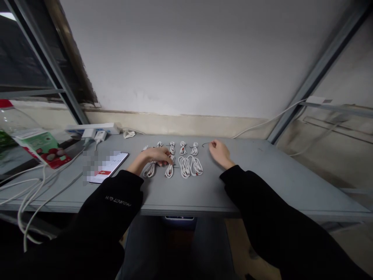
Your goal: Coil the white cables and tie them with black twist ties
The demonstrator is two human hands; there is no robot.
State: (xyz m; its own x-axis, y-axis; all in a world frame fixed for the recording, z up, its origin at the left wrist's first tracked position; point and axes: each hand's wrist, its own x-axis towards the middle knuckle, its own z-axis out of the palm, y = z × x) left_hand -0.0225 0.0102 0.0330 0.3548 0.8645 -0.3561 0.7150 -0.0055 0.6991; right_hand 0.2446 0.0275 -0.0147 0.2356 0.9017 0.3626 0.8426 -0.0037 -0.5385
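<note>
Coiled white cables lie in two rows on the grey desk. In the front row, my left hand [159, 154] bends over a white cable [169, 171], its fingers closed at the top of the coil. A thin black tie sticks out from this cable's side. Two looser white cables [184, 167] lie just to its right, side by side. Behind them, smaller coils [183, 148] have dark ties around their middles. Further right, my right hand [219, 152] is closed in a pinch on a thin black twist tie [205, 144], which extends leftward from the fingertips.
A lit phone [110, 167] lies left of my left hand. Behind it is a white power strip [96, 128] with plugs and trailing cords. A green and red packet [46, 147] and a clear bottle [17, 118] stand far left. Metal posts and a wall border the desk [262, 179].
</note>
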